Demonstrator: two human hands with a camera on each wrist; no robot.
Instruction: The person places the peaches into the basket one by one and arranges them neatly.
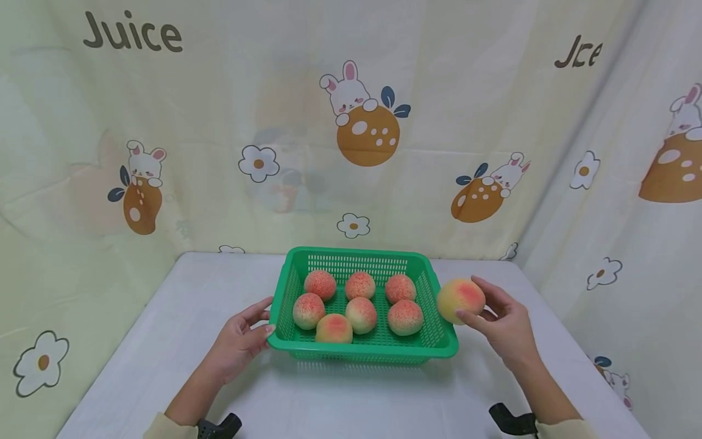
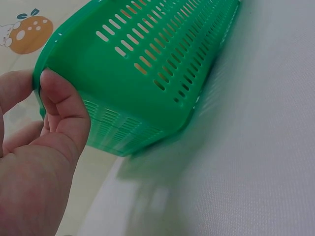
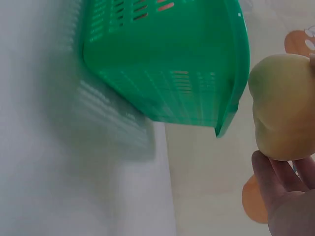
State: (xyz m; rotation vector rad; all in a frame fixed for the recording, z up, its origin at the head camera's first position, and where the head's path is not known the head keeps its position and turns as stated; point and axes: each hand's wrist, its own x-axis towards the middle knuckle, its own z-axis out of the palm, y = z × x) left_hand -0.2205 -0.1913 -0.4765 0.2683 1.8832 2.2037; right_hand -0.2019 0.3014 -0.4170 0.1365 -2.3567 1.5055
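A green plastic basket with slotted walls is in the middle of the table in the head view, with several reddish peaches inside. A yellower peach lies at its front. My left hand pinches the basket's left rim between thumb and fingers, seen closely in the left wrist view. Just outside the right rim, my right hand holds a yellow peach with a red blush between thumb and fingertips. In the right wrist view, this peach is beside the rim; whether they touch I cannot tell.
A white cloth covers the table. Behind it hangs a cream curtain printed with rabbits, fruit and flowers, and another stretch of curtain runs along the right side. Dark wrist straps show below both hands.
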